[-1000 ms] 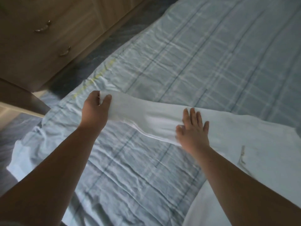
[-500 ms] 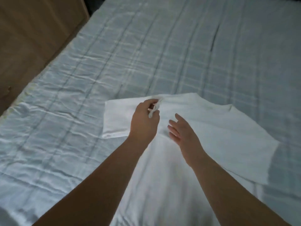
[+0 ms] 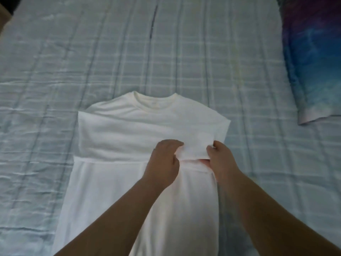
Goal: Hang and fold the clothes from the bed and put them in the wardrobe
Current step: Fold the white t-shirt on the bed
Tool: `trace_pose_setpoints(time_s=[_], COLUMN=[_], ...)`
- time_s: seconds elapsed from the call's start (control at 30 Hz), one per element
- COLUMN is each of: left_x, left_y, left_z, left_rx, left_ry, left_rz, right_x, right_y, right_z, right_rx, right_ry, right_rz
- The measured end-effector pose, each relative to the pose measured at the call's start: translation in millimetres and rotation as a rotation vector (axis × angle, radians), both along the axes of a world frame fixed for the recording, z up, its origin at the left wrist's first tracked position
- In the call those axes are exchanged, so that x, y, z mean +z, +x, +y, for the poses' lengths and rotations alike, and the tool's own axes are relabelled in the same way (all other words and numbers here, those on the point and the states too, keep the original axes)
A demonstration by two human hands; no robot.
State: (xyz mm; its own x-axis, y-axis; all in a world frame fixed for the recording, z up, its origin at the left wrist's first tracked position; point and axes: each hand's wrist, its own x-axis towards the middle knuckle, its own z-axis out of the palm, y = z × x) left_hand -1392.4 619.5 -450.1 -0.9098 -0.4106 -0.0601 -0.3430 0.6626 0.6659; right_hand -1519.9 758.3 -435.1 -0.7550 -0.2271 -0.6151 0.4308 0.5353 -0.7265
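Observation:
A white t-shirt (image 3: 129, 126) lies flat on the bed (image 3: 55, 61), collar pointing away from me. Both sleeves are folded inward across the chest. My left hand (image 3: 164, 161) and my right hand (image 3: 221, 159) both pinch the cuff end of the right sleeve, which lies over the chest just right of the middle. The shirt's lower body runs down under my forearms to the bottom of the view.
The bed is covered by a pale blue checked quilt. A blue and purple tie-dye garment (image 3: 313, 61) lies at the right edge. A dark corner shows at the top left.
The view swung from the bed's left edge to the shirt's middle. The left sleeve has been folded in, and both hands now hold the right sleeve's end over the chest.

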Motion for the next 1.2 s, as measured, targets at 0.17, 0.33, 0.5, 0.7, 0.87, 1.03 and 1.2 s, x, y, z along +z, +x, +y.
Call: trace_pose_setpoints(time_s=[0.17,0.33,0.5,0.7,0.87,1.03,1.2], left_x=[-27,-48,-62,-67,-58,-50,-37], left_y=[13,21,26,25,46,138,273], left_z=[-22,-44,-47,-48,-49,-40,-42], left_rx=[-0.046,-0.04,-0.025,-0.029,-0.052,-0.041,0.15], left_ry=[-0.408,-0.466,-0.502,-0.508,-0.466,-0.404,-0.323], left_rz=[-0.398,-0.618,-0.576,-0.573,-0.543,-0.499,-0.463], right_x=[-25,-36,-40,-79,-71,-57,-58], right_y=[-20,-14,5,18,32,123,244], right_z=[29,37,41,41,42,79,137], right_rx=[0.024,0.069,0.523,0.853,0.796,0.793,0.527], right_ry=[0.176,0.214,0.53,0.617,0.654,0.627,0.526], right_rz=[0.17,0.316,0.883,0.837,0.843,0.872,0.643])
